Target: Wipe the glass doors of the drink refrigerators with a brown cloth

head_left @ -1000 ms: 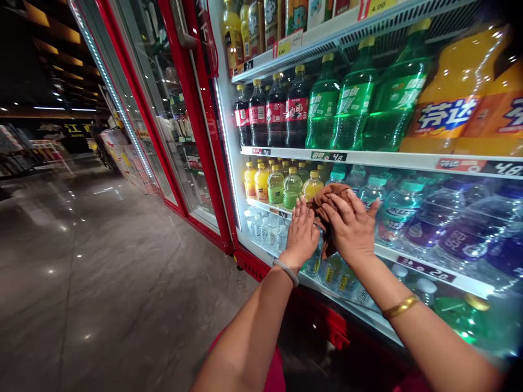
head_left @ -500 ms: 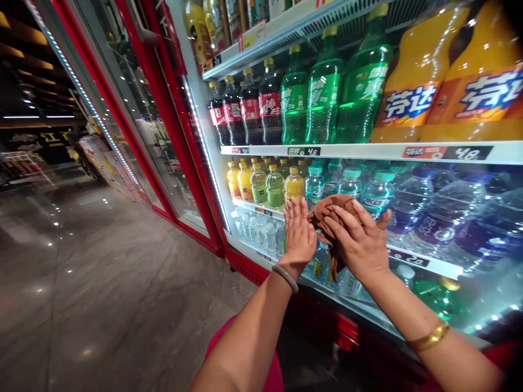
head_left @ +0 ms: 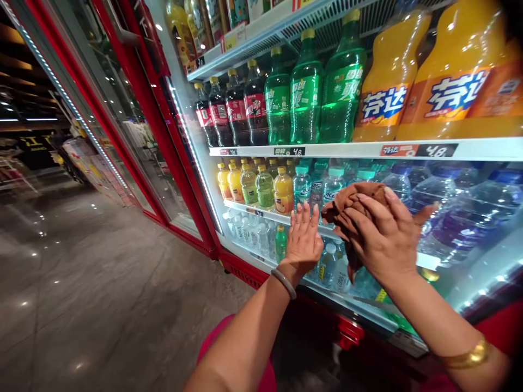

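Observation:
My right hand (head_left: 384,239) is closed on a bunched brown cloth (head_left: 355,204), which hangs down below the fingers in front of the middle shelf's bottles. To its left, my left hand (head_left: 303,237) is held up with its fingers stretched out and nothing in it, near the front edge of a lower shelf (head_left: 269,214). Whether its fingertips touch anything cannot be told. Behind the hands stand yellow juice bottles (head_left: 283,190) and teal-capped bottles (head_left: 302,182). Purple-labelled water bottles (head_left: 453,218) are behind and right of the cloth.
Above, a white shelf (head_left: 339,151) carries cola (head_left: 256,106), green soda bottles (head_left: 306,92) and large orange bottles (head_left: 453,81). Red-framed glass doors (head_left: 143,130) stand at the left beside the grey floor (head_left: 102,283). A red cooler base (head_left: 245,275) runs below.
My right hand and the cloth have moved right, away from my left hand. The gap between the hands is wider, and the shelves appear shifted left in the view.

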The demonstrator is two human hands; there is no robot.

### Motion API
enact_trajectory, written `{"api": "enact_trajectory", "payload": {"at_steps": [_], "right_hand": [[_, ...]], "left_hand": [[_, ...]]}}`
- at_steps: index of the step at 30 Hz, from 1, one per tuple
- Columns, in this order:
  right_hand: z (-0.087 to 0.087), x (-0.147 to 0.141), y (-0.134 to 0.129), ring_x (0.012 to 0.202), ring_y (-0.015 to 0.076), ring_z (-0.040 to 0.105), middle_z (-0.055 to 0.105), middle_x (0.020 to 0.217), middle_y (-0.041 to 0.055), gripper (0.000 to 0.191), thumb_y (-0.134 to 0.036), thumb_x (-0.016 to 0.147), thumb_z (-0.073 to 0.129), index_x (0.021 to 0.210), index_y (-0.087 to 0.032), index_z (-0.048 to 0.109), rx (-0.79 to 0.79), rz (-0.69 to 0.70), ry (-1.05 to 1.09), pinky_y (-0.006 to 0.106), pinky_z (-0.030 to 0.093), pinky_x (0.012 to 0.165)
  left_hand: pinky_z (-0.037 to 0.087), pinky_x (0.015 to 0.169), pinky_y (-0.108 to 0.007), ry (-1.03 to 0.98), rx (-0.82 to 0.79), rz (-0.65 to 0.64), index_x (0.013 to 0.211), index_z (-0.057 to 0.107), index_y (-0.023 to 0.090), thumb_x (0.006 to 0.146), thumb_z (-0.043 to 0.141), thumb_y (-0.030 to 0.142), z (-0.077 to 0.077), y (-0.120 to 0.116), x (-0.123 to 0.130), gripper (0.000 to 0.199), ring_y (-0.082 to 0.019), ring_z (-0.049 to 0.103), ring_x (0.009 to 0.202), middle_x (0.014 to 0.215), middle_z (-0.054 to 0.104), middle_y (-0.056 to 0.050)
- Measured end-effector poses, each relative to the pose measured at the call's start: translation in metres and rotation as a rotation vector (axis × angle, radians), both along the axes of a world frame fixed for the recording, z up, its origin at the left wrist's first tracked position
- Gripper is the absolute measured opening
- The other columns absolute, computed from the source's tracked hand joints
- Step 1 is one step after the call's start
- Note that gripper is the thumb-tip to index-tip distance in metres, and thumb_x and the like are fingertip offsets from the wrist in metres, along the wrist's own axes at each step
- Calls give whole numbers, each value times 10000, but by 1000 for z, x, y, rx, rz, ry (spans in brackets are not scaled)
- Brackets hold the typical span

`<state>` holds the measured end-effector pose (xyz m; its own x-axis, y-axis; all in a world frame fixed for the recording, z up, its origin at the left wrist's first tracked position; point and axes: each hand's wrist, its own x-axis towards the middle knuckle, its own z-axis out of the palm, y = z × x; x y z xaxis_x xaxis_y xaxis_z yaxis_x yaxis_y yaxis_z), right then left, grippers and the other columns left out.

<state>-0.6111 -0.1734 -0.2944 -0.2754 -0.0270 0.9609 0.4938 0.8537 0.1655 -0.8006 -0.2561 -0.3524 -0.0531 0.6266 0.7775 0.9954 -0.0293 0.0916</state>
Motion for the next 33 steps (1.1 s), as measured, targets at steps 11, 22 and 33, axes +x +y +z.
{"api": "enact_trajectory", "payload": {"at_steps": [11,22,33], "right_hand": [[-43,12,-8,1621,244,288,704,1420,33,320,-221,1019,592,1323,-278,676,66,-7,-251,604,-10,1353],[-41,18,-9,1660,273,141,674,1446,89,386,-250,978,683,1361,-230,644,23,-72,-135,626,47,1356],[-28,93,9,1586,371,350,594,1547,111,461,-312,922,758,1370,-261,657,-28,-104,-109,653,265,1310]], "left_hand": [[250,1336,-606,50,9,-7,1702,-78,126,911,458,160,0,1,16,957,-327,-16,1652,1790,-56,-143],[213,1332,-660,17,-15,-55,1707,49,104,936,461,182,-1,13,46,878,-340,6,1657,1788,52,-173],[223,1342,-615,132,1,-148,1712,-70,197,946,471,159,5,13,67,938,-315,81,1658,1789,88,-127]]}}
